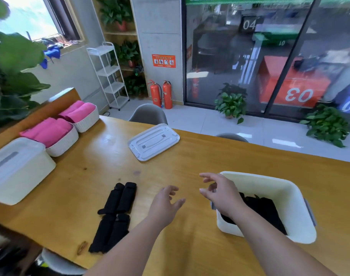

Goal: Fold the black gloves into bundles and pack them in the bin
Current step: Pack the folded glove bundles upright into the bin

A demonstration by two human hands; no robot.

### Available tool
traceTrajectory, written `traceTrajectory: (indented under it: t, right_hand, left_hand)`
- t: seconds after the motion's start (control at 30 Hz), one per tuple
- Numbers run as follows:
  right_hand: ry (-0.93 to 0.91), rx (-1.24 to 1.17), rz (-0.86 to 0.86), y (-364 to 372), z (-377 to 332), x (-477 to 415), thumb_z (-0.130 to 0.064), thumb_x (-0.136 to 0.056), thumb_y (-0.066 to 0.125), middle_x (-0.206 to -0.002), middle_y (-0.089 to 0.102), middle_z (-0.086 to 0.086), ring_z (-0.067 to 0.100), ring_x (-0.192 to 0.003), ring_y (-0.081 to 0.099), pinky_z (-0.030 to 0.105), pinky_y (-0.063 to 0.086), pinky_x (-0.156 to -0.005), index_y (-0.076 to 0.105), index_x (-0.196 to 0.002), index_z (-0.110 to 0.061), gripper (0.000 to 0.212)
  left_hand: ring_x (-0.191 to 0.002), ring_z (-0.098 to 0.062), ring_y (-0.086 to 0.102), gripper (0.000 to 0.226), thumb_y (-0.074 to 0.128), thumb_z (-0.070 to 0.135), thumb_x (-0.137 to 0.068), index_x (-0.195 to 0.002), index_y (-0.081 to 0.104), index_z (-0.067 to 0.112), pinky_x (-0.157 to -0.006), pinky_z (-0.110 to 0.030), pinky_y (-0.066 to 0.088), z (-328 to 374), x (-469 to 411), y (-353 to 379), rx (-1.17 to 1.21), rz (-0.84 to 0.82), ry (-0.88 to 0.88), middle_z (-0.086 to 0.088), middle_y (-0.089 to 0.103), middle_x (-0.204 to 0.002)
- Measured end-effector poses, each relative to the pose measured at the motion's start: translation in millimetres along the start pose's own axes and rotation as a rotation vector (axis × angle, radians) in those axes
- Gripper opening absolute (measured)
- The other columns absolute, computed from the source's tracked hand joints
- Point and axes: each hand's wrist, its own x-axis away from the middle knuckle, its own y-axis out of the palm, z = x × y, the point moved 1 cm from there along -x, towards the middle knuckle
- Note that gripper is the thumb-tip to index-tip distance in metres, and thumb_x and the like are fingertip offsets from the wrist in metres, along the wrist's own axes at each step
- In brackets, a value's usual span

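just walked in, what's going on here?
A person is packing black gloves at a wooden table. Both hands are empty with loose fingers: the left hand is above the tabletop and the right hand is over a corner of the open white bin. Packed gloves are inside it. The remaining gloves lie to the left, and the lid lies farther back.

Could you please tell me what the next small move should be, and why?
Probably reach the left hand to the black gloves lying on the table: both hands are open and empty, the right hand hovers by the bin, which already holds black fabric, while these gloves lie outside it.
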Motion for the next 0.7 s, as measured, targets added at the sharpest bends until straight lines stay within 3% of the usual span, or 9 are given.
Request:
traceTrajectory:
  t: [0.23, 0.47, 0.7]
  right_hand:
    - [-0.058, 0.103, -0.207, 61, -19, -5, -0.030, -0.092, 0.082, -0.117, 0.063, -0.020, 0.001, -0.091, 0.068, 0.029, 0.059, -0.085, 0.062, -0.129, -0.050, 0.047]
    - [-0.074, 0.282, -0.348, 112, -23, -5, -0.034, -0.093, 0.081, -0.122, 0.060, -0.018, 0.002, -0.093, 0.066, 0.031, 0.057, -0.087, 0.059, -0.139, -0.046, 0.052]
    - [-0.064, 0.365, -0.486, 149, -29, 0, -0.040, -0.094, 0.079, -0.124, 0.056, -0.016, 0.002, -0.096, 0.064, 0.029, 0.054, -0.088, 0.053, -0.145, -0.044, 0.058]
  left_hand:
    - [-0.115, -0.007, 0.057, 0.046, 0.075, 0.051, -0.096, -0.137, 0.057, 0.039, -0.091, -0.028, 0.050, -66, 28, -33, -0.067, 0.057, -0.127, 0.014, 0.057, -0.128]
    - [-0.134, -0.020, 0.042, 0.048, 0.067, 0.048, -0.102, -0.145, 0.053, 0.034, -0.104, -0.032, 0.047, -126, 47, -65, -0.369, 0.130, -0.216, 0.005, 0.048, -0.147]
    - [-0.130, -0.022, 0.053, 0.054, 0.070, 0.034, -0.101, -0.151, 0.051, 0.026, -0.106, -0.038, 0.052, -161, 54, -82, -0.332, 0.163, -0.335, 0.000, 0.049, -0.147]
